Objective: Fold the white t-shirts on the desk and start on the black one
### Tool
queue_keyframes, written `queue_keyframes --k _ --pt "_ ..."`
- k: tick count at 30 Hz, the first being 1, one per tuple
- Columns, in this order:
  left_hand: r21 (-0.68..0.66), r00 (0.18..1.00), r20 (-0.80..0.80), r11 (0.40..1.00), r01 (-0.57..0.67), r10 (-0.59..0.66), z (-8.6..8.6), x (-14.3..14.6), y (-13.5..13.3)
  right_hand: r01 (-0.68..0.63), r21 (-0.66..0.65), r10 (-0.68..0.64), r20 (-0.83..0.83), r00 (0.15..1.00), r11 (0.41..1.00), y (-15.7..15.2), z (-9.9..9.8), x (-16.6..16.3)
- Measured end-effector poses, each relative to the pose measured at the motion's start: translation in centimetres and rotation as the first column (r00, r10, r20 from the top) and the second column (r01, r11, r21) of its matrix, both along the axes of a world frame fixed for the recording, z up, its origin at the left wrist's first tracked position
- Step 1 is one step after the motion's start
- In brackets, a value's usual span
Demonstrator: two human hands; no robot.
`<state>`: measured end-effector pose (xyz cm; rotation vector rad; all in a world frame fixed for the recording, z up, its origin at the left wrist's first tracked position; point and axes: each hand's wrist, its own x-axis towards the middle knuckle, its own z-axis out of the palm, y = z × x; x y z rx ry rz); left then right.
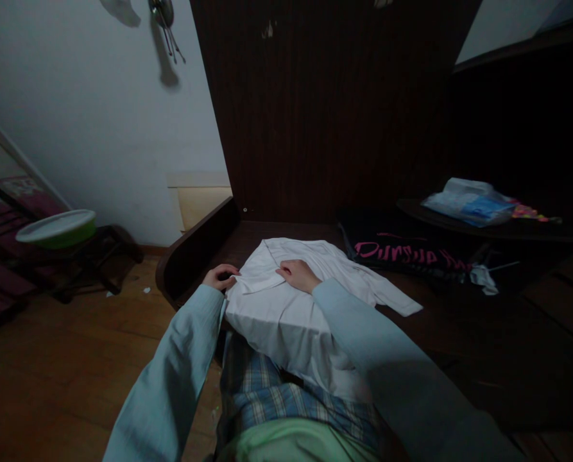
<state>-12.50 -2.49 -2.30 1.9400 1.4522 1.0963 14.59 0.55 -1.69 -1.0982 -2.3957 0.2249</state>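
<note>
A white cloth shirt (286,314) on a dark wooden worktop (459,333): the left hand (220,277) pinches its left fold with curled fingers, the right hand (298,274) lies flat, fingers together. Likely light and limp; hold by the edges.

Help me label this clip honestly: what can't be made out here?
Head view, the only one:
Left hand: its fingers curl at the edge of the white shirt; the dim light hides whether they grip it.
The shirt's near end: covered by the right sleeve.
Black garment: its pink lettering runs into shadow and is unreadable.
Bag: blurred, contents unclear.
Metal thing: cut off by the top edge.
</note>
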Motion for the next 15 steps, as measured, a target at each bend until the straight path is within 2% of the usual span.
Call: queue_keyframes --k 4,10,12,15 --pt "-0.008 1.0 0.005 1.0 -0.002 0.002 -0.2 -0.1 0.04 0.029 0.011 -0.029 -0.002 1.0 1.0 -0.13 0.08 0.01" --pt "0.012 0.998 -0.008 0.998 0.062 -0.061 -0.78 -0.44 0.36 0.037 0.026 -0.038 0.045 0.998 0.999 -0.27 -0.17 -0.22" --pt "0.023 0.995 -0.026 0.995 0.093 -0.092 -0.89 -0.56 0.52 0.018 0.08 -0.017 -0.008 1.0 0.997 -0.34 -0.15 -0.2" --pt "0.034 0.993 -0.044 0.994 0.108 -0.106 -0.93 -0.67 0.67 -0.065 0.204 0.086 -0.096 0.992 0.977 -0.35 -0.08 -0.11"
